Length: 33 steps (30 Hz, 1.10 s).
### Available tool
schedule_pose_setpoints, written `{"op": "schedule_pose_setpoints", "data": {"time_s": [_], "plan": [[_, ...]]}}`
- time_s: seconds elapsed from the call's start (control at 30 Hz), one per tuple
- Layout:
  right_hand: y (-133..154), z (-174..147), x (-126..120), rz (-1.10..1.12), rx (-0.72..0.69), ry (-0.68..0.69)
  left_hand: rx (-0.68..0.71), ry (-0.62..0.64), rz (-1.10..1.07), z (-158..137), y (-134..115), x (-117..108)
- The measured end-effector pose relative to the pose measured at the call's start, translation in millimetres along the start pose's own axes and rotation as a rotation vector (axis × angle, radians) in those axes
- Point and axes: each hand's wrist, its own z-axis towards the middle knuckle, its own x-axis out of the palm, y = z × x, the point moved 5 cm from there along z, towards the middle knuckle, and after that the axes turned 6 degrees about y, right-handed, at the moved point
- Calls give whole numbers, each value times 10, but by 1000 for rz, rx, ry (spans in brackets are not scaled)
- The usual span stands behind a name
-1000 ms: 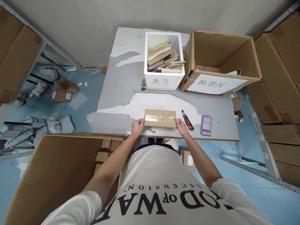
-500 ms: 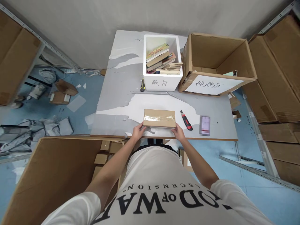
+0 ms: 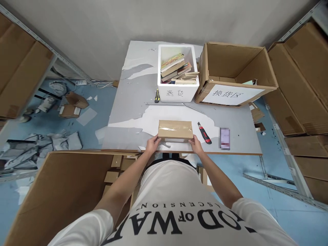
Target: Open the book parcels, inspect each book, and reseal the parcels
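Note:
A small brown cardboard box (image 3: 175, 128) with shiny clear tape along its top is at the front of the table, a white label partly showing on its near side. My left hand (image 3: 152, 144) grips its near left corner, and my right hand (image 3: 195, 144) grips the near right corner. Just right of the box lies a red and black utility knife (image 3: 204, 133). Beyond that knife is a phone (image 3: 224, 138), its screen blurred.
A white foam box (image 3: 178, 93) of books stands at the back, a yellow and black cutter (image 3: 157, 96) beside it. To its right is a large open carton (image 3: 235, 94). Another large carton (image 3: 64, 191) holding small boxes stands at my left, below the table edge (image 3: 235, 153).
The small box has tipped slightly, so more of its near side and white label shows. Both hands keep their hold on its corners. The camera view has shifted a little.

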Motion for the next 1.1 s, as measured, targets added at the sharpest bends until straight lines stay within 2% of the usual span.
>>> {"op": "schedule_pose_setpoints", "data": {"time_s": [0.2, 0.3, 0.4, 0.67, 0.87, 1.0, 1.1], "plan": [[327, 40, -208, -166, -33, -8, -12, -125, 193, 84, -404, -223], [377, 130, -278, -255, 30, -17, -66, -150, 240, 221, -537, -235], [320, 255, -291, -284, 128, -18, -146, -136, 320, 361, -560, -187], [172, 478, -246, -246, 224, -44, -160, -58, 287, 541, -400, -107], [104, 526, -224, -190, 232, -59, -142, -73, 184, 572, -278, -88], [-40, 384, -280, -132, 201, -44, -127, -41, 84, 452, -64, -84], [-175, 168, -288, -111, 155, -10, -124, 47, 31, 264, 175, -49]]}}
